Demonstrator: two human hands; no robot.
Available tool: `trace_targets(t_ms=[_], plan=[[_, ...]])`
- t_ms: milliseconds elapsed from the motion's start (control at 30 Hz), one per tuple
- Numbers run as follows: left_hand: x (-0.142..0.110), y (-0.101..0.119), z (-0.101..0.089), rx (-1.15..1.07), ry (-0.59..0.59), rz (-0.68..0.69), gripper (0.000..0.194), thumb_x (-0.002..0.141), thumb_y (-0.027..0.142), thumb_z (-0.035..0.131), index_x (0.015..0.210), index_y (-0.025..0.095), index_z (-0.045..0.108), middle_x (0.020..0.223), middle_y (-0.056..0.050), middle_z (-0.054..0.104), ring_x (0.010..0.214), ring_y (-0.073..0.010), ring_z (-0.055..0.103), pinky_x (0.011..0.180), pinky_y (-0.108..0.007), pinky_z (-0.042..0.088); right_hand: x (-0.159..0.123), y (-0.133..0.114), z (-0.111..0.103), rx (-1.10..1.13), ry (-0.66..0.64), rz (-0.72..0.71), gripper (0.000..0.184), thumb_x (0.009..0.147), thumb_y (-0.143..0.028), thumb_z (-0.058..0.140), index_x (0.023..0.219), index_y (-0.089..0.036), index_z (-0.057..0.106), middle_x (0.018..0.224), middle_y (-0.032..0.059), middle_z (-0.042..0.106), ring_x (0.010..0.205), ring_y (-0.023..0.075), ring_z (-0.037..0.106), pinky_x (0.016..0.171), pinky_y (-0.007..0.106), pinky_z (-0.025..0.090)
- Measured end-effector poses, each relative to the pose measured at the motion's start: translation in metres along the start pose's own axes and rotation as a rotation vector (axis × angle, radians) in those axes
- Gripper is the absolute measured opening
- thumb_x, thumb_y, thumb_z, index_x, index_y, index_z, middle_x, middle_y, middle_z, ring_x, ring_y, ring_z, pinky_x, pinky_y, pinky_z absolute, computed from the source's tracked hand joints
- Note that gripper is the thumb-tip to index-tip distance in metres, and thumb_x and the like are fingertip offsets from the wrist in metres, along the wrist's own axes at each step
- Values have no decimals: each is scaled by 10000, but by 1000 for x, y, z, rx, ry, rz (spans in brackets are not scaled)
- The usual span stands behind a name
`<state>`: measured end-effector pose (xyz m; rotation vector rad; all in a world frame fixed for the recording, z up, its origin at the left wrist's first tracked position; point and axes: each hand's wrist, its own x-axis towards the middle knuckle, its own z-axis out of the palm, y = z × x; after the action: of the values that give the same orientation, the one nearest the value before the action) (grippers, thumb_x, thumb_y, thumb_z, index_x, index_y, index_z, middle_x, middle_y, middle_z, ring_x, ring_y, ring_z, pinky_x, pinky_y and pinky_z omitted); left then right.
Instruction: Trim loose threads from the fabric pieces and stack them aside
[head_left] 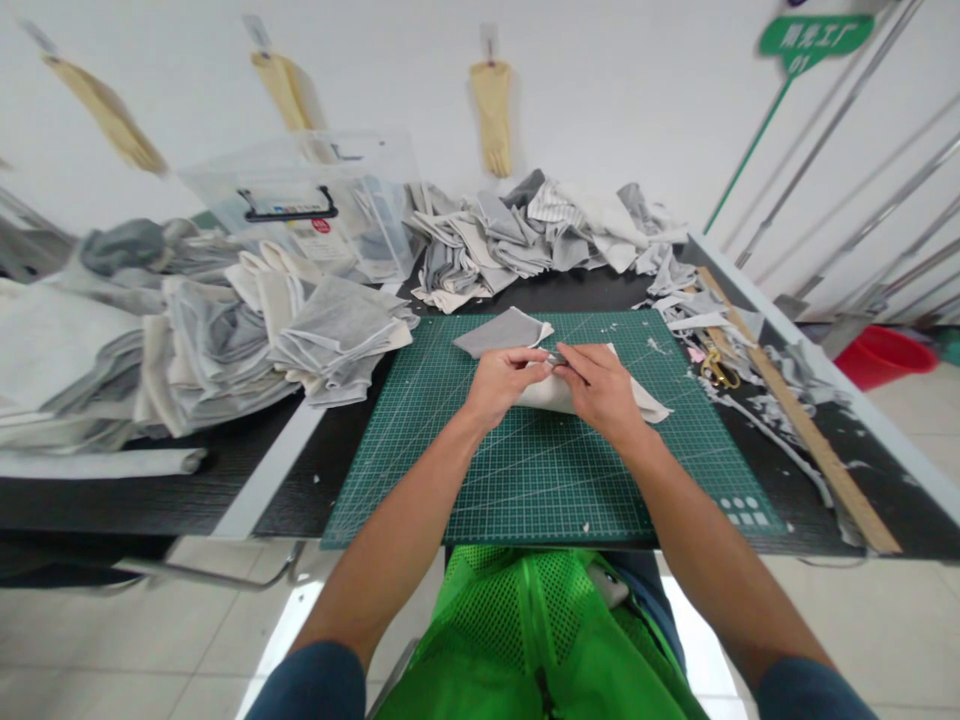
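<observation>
Nearest my camera: a green mesh vest [491, 625], with a navy sleeve [315, 685] off its left side. Past it, over the green cutting mat [480, 490], the left hand [501, 385] and right hand [600, 385] meet almost tip to tip. Grip as I read it: thumb and fingers of each pressed together, pinching a small greyish bit [553, 358] at the upper edge of the off-white cloth [555, 397]; fold or loose scrap, I cannot tell.

Method, my judgement: I would set both pinches small and close together, work with thumb and fingertips only, and pull evenly so the edge does not skew. Letting the mat bear the cloth's weight should help. Fingers mask the contact point from me; tilting that edge toward the camera would allow a check.

Appearance: cloth pale and matte, on the mat beneath both hands, one corner running out past the right hand. A grey cloth [502, 332] lies just beyond the left hand.
</observation>
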<state>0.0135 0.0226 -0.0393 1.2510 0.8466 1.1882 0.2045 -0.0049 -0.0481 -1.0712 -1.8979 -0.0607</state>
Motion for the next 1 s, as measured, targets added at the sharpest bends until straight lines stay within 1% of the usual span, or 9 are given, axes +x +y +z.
trace_targets(t_ms=[133, 300, 433, 600, 733, 800, 867, 933, 1000], plan=[[1, -2, -1, -5, -4, 4, 356, 623, 379, 957, 908, 190, 857, 853, -53, 803, 722, -148, 667, 717, -288, 506, 0, 0, 2, 11, 52, -60, 324, 1039, -330, 595, 1310, -220, 737, 1133, 126, 770, 1030, 276, 700, 937, 472, 586], [2, -4, -1, -7, -4, 3, 358, 619, 382, 961, 903, 191, 857, 824, -46, 794, 700, -139, 657, 691, -278, 497, 0, -2, 2, 31, 71, -66, 284, 1036, -300, 604, 1265, -224, 754, 1094, 117, 778, 995, 265, 708, 912, 459, 595], [2, -4, -1, -17, -21, 15, 353, 626, 379, 958, 907, 191, 857, 836, -47, 796, 702, -132, 651, 693, -273, 496, 0, -3, 2, 26, 67, -57, 269, 1031, -286, 610, 1242, -217, 763, 1088, 119, 779, 982, 267, 708, 891, 451, 591], [1, -3, 1, -12, -11, 1, 364, 616, 388, 955, 894, 178, 851, 830, -52, 790, 697, -136, 644, 678, -277, 495, -1, -3, 4, 28, 82, -49, 254, 1036, -305, 603, 1192, -211, 780, 1043, 112, 785, 948, 257, 711, 863, 429, 586], [1, -4, 1, -15, -6, 3, 342, 627, 354, 942, 902, 177, 839, 823, -41, 783, 693, -135, 645, 686, -275, 500, 1, -8, 0, 67, 79, -4, 269, 1046, -320, 572, 1195, -220, 772, 1051, 111, 784, 972, 259, 711, 892, 436, 579], [1, -4, 0, 39, -14, 39, 302, 683, 348, 905, 919, 175, 830, 821, -38, 779, 686, -136, 643, 679, -274, 498, 3, -10, -4, 110, 100, 79, 283, 1041, -344, 573, 1214, -222, 761, 1075, 109, 777, 981, 254, 712, 893, 428, 578], [1, -4, -1, 164, -22, 116, 239, 754, 342, 849, 922, 175, 818, 822, -39, 777, 695, -148, 647, 683, -284, 503, 5, -9, -8, 145, 140, 181, 307, 1021, -394, 598, 1216, -217, 756, 1079, 107, 770, 965, 253, 713, 868, 418, 580], [1, -2, -2, 331, -38, 233, 149, 816, 300, 784, 906, 183, 804, 858, -41, 781, 764, -169, 672, 745, -305, 521, 6, -5, -10, 167, 168, 266, 339, 996, -450, 621, 1195, -211, 758, 1074, 105, 769, 946, 257, 713, 851, 418, 580], [-1, 0, -2, 476, -63, 356, 85, 863, 227, 712, 892, 197, 786, 923, -39, 785, 875, -184, 693, 852, -329, 528, 6, -2, -10, 192, 163, 324, 363, 982, -484, 626, 1177, -209, 761, 1099, 107, 774, 952, 261, 716, 857, 424, 580]])
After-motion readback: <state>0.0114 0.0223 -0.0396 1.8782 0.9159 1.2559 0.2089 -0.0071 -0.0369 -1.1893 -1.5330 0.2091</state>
